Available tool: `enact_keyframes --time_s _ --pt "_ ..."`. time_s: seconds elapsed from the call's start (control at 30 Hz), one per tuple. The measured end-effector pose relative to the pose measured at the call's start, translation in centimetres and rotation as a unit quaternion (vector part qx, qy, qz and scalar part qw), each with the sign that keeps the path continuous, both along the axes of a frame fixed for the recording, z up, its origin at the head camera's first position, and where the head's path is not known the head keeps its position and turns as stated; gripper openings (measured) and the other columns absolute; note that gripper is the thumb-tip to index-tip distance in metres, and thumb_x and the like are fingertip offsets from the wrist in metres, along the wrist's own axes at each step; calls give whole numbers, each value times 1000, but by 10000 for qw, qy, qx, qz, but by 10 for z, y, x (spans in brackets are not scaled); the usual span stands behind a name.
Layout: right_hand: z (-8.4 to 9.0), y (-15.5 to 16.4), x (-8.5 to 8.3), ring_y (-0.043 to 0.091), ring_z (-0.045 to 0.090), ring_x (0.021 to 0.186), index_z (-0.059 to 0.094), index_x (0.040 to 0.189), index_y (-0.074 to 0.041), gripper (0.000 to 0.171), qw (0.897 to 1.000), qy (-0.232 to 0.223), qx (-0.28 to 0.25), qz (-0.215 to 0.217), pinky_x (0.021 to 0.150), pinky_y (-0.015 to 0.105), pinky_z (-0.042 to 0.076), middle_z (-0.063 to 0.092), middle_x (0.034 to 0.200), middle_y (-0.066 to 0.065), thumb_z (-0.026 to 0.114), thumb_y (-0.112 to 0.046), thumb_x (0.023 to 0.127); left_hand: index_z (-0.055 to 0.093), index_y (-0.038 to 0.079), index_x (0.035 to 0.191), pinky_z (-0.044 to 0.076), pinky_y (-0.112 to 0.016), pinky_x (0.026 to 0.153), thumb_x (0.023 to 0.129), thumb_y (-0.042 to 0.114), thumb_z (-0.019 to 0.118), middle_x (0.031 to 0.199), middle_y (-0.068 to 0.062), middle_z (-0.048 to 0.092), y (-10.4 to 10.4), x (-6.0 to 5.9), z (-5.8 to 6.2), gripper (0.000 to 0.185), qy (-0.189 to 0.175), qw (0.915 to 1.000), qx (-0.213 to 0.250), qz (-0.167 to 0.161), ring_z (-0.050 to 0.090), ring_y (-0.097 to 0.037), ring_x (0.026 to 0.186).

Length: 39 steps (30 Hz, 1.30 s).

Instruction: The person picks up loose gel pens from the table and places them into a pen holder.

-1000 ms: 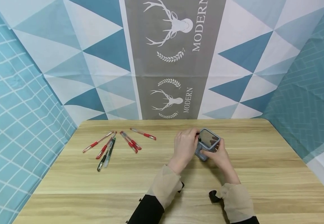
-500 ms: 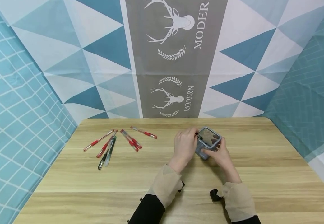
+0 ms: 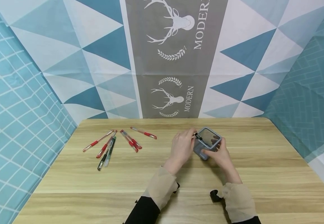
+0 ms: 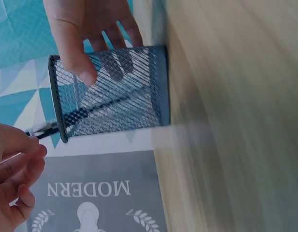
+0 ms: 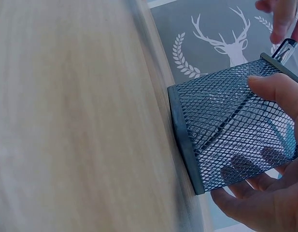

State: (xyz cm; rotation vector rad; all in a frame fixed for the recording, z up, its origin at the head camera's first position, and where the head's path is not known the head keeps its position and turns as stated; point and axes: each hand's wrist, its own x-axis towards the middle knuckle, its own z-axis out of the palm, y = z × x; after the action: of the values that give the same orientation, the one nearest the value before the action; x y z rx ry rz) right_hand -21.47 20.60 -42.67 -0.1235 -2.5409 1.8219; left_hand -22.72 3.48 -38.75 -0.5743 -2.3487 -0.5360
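My right hand [image 3: 219, 154] holds a dark mesh pen cup [image 3: 202, 151] upright on the table, thumb on the near side and fingers round the far side. Inside the cup a black pen [image 4: 88, 113] leans slantwise, its capped end sticking out past the rim; it shows through the mesh in the right wrist view too. My left hand [image 3: 182, 147] is just left of the rim, with loosely bent fingers. Its fingertips [image 4: 30, 142] are right at the capped end of the pen.
On the left of the wooden table [image 3: 122, 180] lie several red pens [image 3: 103, 149], with a black pen [image 3: 102, 161] and a dark green-topped pen [image 3: 110, 152] beside them. A patterned cloth [image 3: 167, 62] hangs behind the table's far edge.
My left hand has drawn slightly left from the rim, so more of the black pen's capped end shows. The right hand still holds the cup, and the loose pens stay put.
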Motion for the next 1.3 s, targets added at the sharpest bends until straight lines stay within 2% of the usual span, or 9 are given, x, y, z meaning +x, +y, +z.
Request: enact_keyframes --time_s 0.2,0.33,0.47,0.63,0.77,0.9,1.07,1.13,1.3 --pt "-1 -2 0 40 26 130 16 134 -4 83 9999 93 -10 54 107 49 23 27 140 23 72 -10 74 62 11 102 50 -28 67 79 9 66 91 2 69 -26 4 0 24 -24 9998 207 -69 65 -12 75" --pt "-1 -2 0 40 26 130 16 135 -4 83 9999 76 -38 85 107 48 23 27 139 23 72 -9 74 64 11 97 49 -30 61 77 7 68 87 0 69 -49 6 -1 21 69 9984 499 241 64 -14 69" --pt "1 0 0 40 25 131 15 135 -4 83 10000 58 15 45 107 49 23 27 140 23 72 -11 75 65 10 92 47 -31 57 77 6 68 83 -1 69 -66 2 -2 15 131 9968 617 494 63 -15 65" --pt "3 0 2 42 24 131 13 136 -5 85 10000 -27 -41 61 107 49 23 25 141 23 72 -13 76 66 9 89 49 -31 57 79 6 65 84 -4 69 -86 -4 -1 11 -507 9913 921 792 64 -18 70" --pt "1 0 2 42 24 131 14 136 -6 84 9999 -49 -102 49 107 49 23 24 141 23 72 -14 76 66 11 91 43 -29 48 80 11 64 85 -3 69 -106 -7 0 11 -1245 9779 1089 1277 61 -18 62" --pt "0 0 1 42 24 131 14 136 -6 83 9999 -25 -97 52 106 49 24 24 141 23 72 -13 77 66 12 90 35 -28 41 80 14 65 81 -1 68 -125 -9 -1 11 -1736 9654 1062 1629 54 -17 50" --pt "0 1 0 42 23 132 13 136 -6 83 10000 -31 -46 52 107 50 23 24 142 22 72 -14 77 64 8 95 37 -29 41 81 15 65 75 -4 63 -140 -10 -4 16 -2264 9514 877 1897 51 -18 51" --pt "0 0 0 42 23 132 14 136 -6 83 10000 -33 -65 47 107 50 23 25 141 23 71 -13 77 60 4 98 41 -33 44 81 19 66 79 -8 62 -145 -9 -5 23 -2554 9425 684 2044 54 -21 56" --pt "-1 0 -1 41 24 131 15 136 -7 82 9999 -20 -141 23 107 49 24 25 140 23 71 -11 76 46 -4 107 44 -38 50 77 30 70 97 -18 58 -154 -6 -6 51 -3401 9125 157 2267 56 -27 64"
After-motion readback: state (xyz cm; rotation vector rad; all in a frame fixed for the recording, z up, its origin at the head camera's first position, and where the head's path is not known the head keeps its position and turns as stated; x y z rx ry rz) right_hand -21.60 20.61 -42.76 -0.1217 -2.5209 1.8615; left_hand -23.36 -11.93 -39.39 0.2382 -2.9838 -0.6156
